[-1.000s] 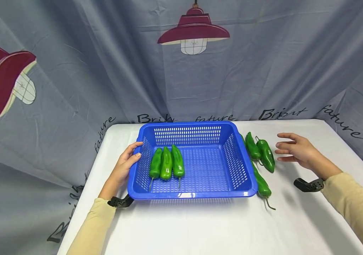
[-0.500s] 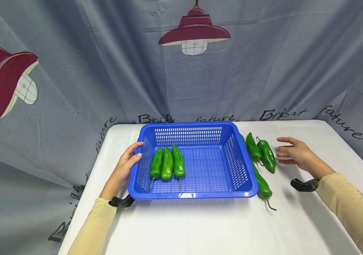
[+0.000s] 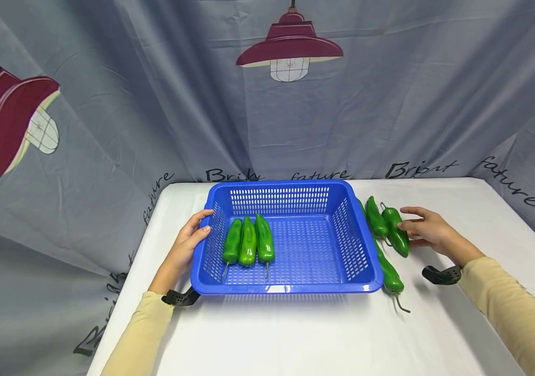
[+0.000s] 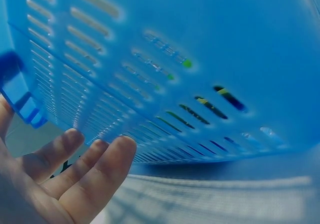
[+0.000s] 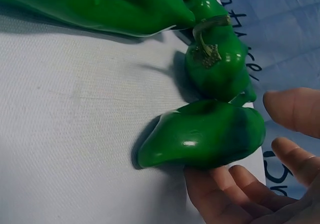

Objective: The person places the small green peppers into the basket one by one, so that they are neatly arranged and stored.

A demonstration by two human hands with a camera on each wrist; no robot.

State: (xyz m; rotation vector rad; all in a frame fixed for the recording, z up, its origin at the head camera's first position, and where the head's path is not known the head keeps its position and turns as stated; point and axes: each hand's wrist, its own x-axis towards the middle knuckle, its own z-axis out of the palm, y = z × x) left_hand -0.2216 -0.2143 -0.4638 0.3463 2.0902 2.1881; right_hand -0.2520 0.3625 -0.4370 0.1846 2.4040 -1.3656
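A blue plastic basket (image 3: 286,288) with slotted walls stands on the white table, three green peppers (image 3: 248,243) side by side in its left part. My left hand (image 3: 185,245) holds the basket's left rim, thumb and index finger over the edge. In the left wrist view, other fingers (image 4: 107,171) lie against the outer wall. To the right of the basket, my right hand (image 3: 429,232) reaches around a green pepper (image 3: 395,232). The right wrist view has fingers (image 5: 200,189) at that pepper's side, seemingly touching it, and the thumb (image 5: 295,108) apart from it.
Left of that pepper lies a shorter green pepper (image 3: 376,218). A long-stemmed one (image 3: 391,274) lies along the basket's right wall, partly hidden by it. A grey curtain (image 3: 291,130) with printed lamps hangs behind the white table (image 3: 267,334).
My right hand has moved left and come to the nearest pepper on the table. The left hand stays on the basket rim. The view has shifted slightly.
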